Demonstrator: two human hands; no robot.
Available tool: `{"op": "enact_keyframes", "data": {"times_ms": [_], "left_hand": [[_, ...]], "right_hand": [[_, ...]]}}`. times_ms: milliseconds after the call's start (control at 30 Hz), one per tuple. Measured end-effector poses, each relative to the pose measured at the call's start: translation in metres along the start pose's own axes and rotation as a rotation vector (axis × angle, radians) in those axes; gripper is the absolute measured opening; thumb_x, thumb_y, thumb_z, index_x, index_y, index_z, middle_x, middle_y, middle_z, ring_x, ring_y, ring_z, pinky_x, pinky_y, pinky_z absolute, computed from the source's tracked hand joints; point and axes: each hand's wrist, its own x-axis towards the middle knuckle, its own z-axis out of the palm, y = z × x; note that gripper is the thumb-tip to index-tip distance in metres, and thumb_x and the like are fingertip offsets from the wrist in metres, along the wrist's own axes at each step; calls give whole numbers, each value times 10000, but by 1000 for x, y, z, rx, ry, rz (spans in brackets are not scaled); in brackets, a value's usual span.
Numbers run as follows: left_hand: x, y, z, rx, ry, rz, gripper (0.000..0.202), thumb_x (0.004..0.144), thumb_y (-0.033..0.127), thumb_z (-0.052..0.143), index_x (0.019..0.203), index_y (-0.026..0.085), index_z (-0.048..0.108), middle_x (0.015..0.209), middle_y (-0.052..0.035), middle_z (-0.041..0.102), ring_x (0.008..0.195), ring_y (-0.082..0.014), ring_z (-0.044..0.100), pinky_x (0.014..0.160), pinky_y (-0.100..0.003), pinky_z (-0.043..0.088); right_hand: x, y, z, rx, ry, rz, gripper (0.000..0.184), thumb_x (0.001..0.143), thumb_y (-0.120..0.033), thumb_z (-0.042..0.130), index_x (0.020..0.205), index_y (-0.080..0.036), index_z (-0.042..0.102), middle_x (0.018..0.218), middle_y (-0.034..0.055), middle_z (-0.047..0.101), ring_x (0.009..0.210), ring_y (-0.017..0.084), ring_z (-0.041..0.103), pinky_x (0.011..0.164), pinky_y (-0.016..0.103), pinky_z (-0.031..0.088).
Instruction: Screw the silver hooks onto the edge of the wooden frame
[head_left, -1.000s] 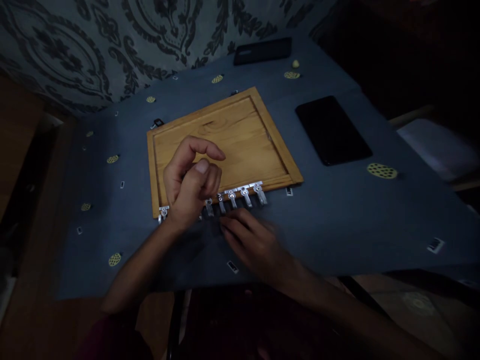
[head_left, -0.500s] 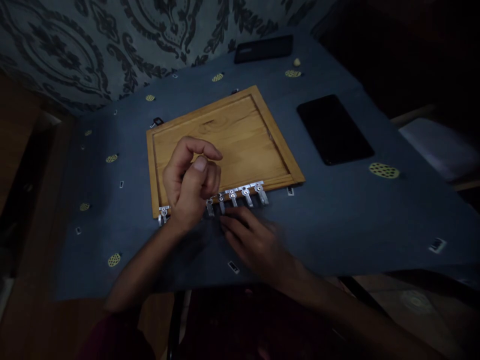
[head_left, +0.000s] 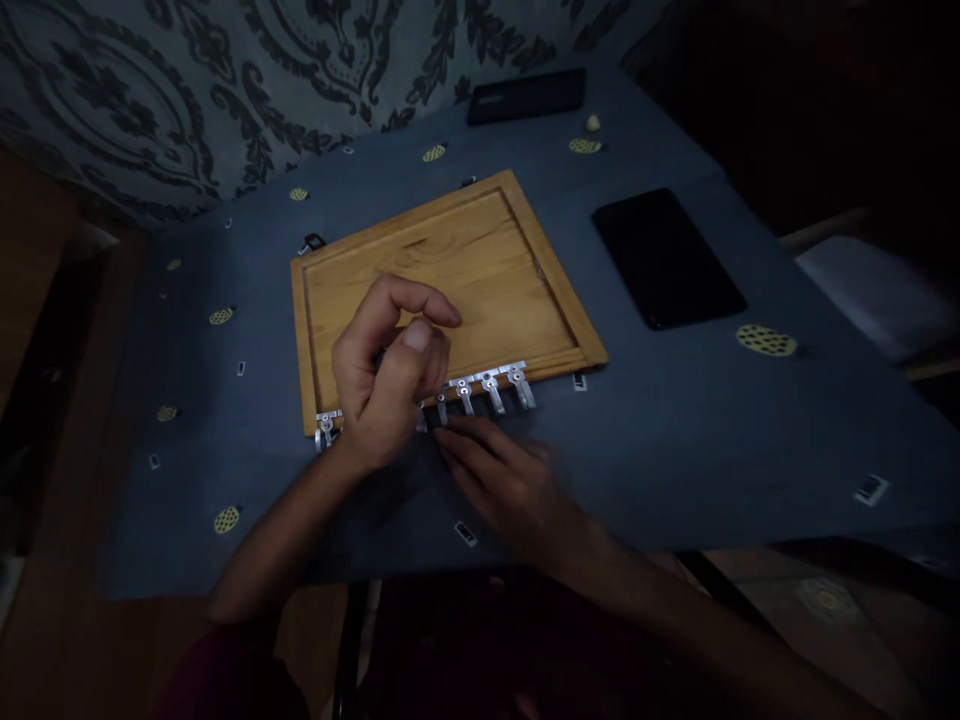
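A wooden tray (head_left: 480, 260) lies on the blue cloth, with a row of several small metal pieces (head_left: 487, 387) lined along its near edge. My left hand (head_left: 386, 370) hovers over the tray's near edge, fingers curled with thumb against the fingertips; what it pinches, if anything, is hidden. My right hand (head_left: 506, 480) lies flat on the cloth just in front of the metal row, fingers stretched toward the pieces and slightly blurred.
A black phone (head_left: 664, 258) lies to the right of the tray, another dark flat object (head_left: 525, 95) at the far edge. Small yellow discs (head_left: 763, 340) and tiny dark chips (head_left: 465, 534) are scattered over the blue cloth (head_left: 712, 440). Patterned fabric hangs behind.
My left hand has shifted slightly right and nearer the metal row, now covering one more piece. My right hand has stayed nearly in place.
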Motion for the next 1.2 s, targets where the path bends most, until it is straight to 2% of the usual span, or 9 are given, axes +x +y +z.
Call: {"op": "enact_keyframes", "data": {"times_ms": [233, 367, 567, 667, 933, 1033, 1200], "left_hand": [[1, 9, -3, -34, 10, 9, 137, 937, 220, 538, 861, 171, 641, 450, 77, 304, 365, -52, 237, 387, -212, 214], [0, 5, -3, -39, -21, 29, 165, 951, 249, 519, 871, 171, 641, 452, 82, 287, 354, -50, 228, 381, -206, 208], [-1, 1, -1, -32, -17, 5, 153, 948, 209, 512, 870, 186, 642, 452, 79, 289, 354, -58, 234, 391, -237, 229], [-1, 0, -2, -32, -30, 30, 161, 951, 235, 509, 879, 181, 643, 457, 84, 281, 351, -57, 225, 380, -223, 214], [-1, -1, -2, -26, -3, -7, 145, 931, 274, 564, 846, 176, 630, 455, 88, 291, 354, -43, 229, 390, -200, 224], [-1, -1, -2, -45, -17, -3, 143, 941, 242, 538, 856, 171, 629, 462, 87, 286, 356, -41, 224, 390, -200, 216], [4, 3, -3, -7, -100, -77, 123, 931, 260, 544, 897, 176, 626, 455, 84, 295, 360, -58, 235, 388, -229, 198]], "right_hand": [[1, -1, 0, 28, 14, -4, 233, 954, -134, 497, 1092, -93, 680, 1074, 131, 734, 815, 204, 740, 701, 332, 632], [1, -1, 0, 28, -13, 15, 249, 965, -139, 474, 1108, -105, 676, 1090, 125, 730, 811, 194, 736, 701, 330, 631], [0, 0, 1, 41, -7, 17, 234, 963, -141, 494, 1112, -113, 673, 1089, 122, 728, 827, 192, 733, 736, 336, 632], [0, 0, 0, 59, -26, 26, 248, 960, -134, 485, 1125, -102, 668, 1101, 130, 722, 843, 203, 733, 751, 355, 634], [1, 0, 0, 75, -35, 35, 249, 959, -132, 482, 1120, -106, 670, 1105, 128, 717, 853, 205, 731, 752, 355, 636], [0, -1, -1, 68, -38, 33, 253, 959, -132, 479, 1123, -106, 669, 1105, 125, 718, 840, 204, 730, 740, 356, 636], [0, -1, -1, 67, -32, 32, 246, 961, -129, 482, 1113, -104, 674, 1104, 124, 720, 867, 206, 732, 773, 357, 631]]}}
